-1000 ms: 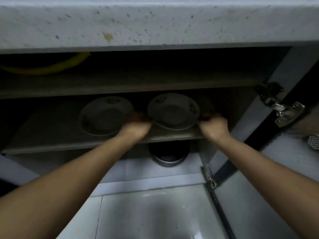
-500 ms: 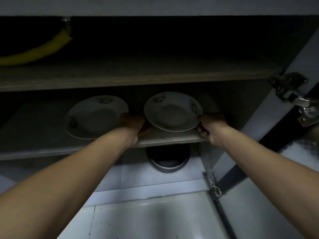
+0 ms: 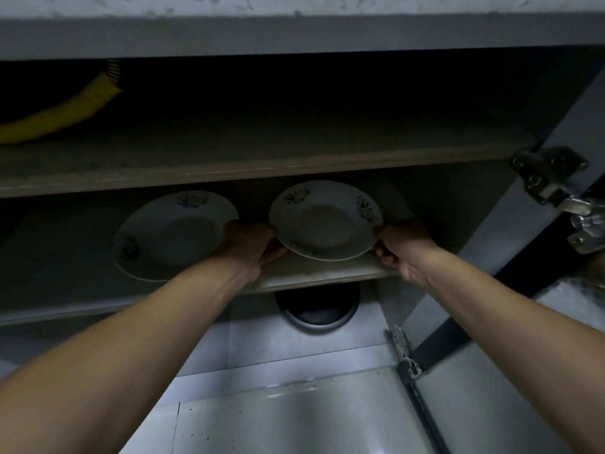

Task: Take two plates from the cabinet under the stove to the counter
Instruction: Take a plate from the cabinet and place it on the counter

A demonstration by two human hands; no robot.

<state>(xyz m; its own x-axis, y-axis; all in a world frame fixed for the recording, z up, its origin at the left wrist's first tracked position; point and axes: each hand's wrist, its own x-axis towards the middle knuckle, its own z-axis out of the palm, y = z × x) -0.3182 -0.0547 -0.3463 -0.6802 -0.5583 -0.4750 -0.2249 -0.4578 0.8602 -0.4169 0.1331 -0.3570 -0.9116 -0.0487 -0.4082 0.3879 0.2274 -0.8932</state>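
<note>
Two white plates with flower prints lie on the lower shelf (image 3: pixel 327 273) of the open cabinet. My left hand (image 3: pixel 252 244) sits between them, closed over the right rim of the left plate (image 3: pixel 170 234), its fingers close to the other plate's left edge. My right hand (image 3: pixel 402 247) pinches the right rim of the right plate (image 3: pixel 324 221), which is tipped up a little from the shelf near its front edge. Both forearms reach in from below.
The upper shelf (image 3: pixel 262 165) hangs close over the plates. A yellow hose (image 3: pixel 65 116) curls at the top left. A dark round pot (image 3: pixel 317 309) sits under the lower shelf. The open door and its metal hinges (image 3: pixel 553 178) are at the right. The counter edge (image 3: pixel 294 31) is above.
Both hands have tightened on the plate rims. The right plate has come slightly forward and up from the shelf. The view has tilted down and back up.
</note>
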